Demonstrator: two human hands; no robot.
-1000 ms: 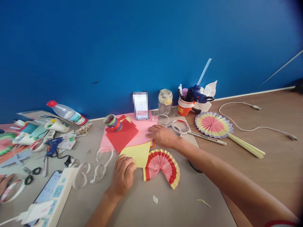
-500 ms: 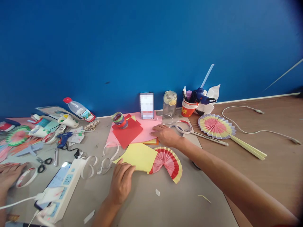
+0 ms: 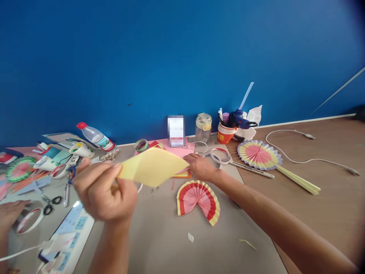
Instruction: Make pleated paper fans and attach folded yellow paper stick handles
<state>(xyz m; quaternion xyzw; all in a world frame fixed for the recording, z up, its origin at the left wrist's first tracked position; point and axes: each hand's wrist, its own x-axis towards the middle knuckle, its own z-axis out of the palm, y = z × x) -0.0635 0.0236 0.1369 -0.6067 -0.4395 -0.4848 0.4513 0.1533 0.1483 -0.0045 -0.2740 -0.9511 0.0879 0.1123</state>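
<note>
My left hand [image 3: 105, 192] is raised above the table and pinches a corner of a yellow paper sheet [image 3: 152, 166], which hangs in the air and hides most of the coloured paper stack behind it. My right hand [image 3: 201, 167] rests on the pink and orange paper stack [image 3: 179, 152] by the wall, its fingers bent down over the sheets. A half-round pleated fan in red, pink and yellow [image 3: 198, 198] lies on the table just in front of my right wrist.
A round pastel fan with a stick [image 3: 259, 154], a red cup with a blue glue gun [image 3: 228, 129], a jar [image 3: 203, 127] and a white cable [image 3: 308, 158] lie to the right. At left: water bottle [image 3: 95, 136], scissors [image 3: 51, 201], power strip [image 3: 72, 228], another person's hand [image 3: 8, 213].
My left hand has lifted the yellow sheet off the table and brought it up toward me. My right hand has stayed on the paper stack.
</note>
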